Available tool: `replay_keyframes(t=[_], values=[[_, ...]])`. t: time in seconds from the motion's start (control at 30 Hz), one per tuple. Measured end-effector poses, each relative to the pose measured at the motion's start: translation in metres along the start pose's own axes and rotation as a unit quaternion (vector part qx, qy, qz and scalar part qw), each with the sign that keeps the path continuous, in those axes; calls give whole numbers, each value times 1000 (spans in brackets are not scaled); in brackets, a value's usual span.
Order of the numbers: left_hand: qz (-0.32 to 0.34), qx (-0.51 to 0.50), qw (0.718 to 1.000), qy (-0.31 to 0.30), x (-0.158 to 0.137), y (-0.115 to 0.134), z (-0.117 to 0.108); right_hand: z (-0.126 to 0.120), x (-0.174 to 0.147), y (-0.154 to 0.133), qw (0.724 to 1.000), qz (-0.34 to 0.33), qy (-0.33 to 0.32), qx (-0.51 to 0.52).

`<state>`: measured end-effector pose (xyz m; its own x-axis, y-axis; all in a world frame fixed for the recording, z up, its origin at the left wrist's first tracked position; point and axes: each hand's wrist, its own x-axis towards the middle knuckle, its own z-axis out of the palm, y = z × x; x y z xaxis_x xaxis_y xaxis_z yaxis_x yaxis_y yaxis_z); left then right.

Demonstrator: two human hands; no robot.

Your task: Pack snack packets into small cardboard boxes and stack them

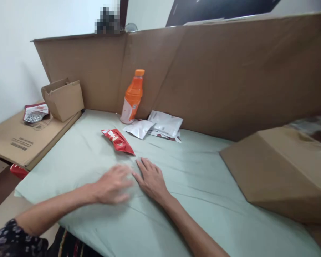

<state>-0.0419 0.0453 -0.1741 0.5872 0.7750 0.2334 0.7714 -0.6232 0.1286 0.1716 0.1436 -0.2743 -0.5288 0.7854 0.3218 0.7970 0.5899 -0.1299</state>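
My left hand [113, 185] is smeared by motion over the pale green cloth [192, 217]; its fingers appear spread, with no object visible in them. To its right, my right hand [151, 178] lies flat on the cloth, fingers stretched out and holding nothing. Just beyond both hands lies a red snack packet [119, 141], apart from the fingertips. Farther back are a small white packet [139, 128] and a larger silvery-white pouch [166, 124], which rests over another packet. An orange drink bottle [133, 96] with an orange cap stands behind them, leaning slightly.
A tall cardboard panel [216, 75] closes off the back. At right sits a large cardboard box [278, 171]. On the left, a flat carton [13, 141] carries a small open box [66, 100] and a crumpled foil pouch [36, 113]. Something red [18, 171] shows below the carton.
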Motion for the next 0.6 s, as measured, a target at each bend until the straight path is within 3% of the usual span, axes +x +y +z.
replay_keyframes(t=[0.1, 0.23, 0.27, 0.33, 0.4, 0.47, 0.6], values=[[-139, 58, 984, 98, -9, -93, -64, 6, -1, -3, 999, -10, 39, -10], [-312, 140, 915, 214, -4, -226, -156, 13, -9, 0, 998, -18, 62, -16], [-386, 173, 879, 219, -3, -250, -173, 14, -10, 1, 997, -19, 67, -17], [-458, 183, 846, 201, -2, -282, -197, 13, -10, 2, 997, -18, 72, -18], [-474, 166, 846, 177, -4, -290, -209, 10, -8, 0, 998, -10, 62, -16], [-457, 147, 863, 159, -9, -281, -215, 5, -6, -4, 999, 1, 37, -6], [-416, 142, 886, 147, -36, -227, -221, -6, 0, -10, 998, 36, -6, 42]])
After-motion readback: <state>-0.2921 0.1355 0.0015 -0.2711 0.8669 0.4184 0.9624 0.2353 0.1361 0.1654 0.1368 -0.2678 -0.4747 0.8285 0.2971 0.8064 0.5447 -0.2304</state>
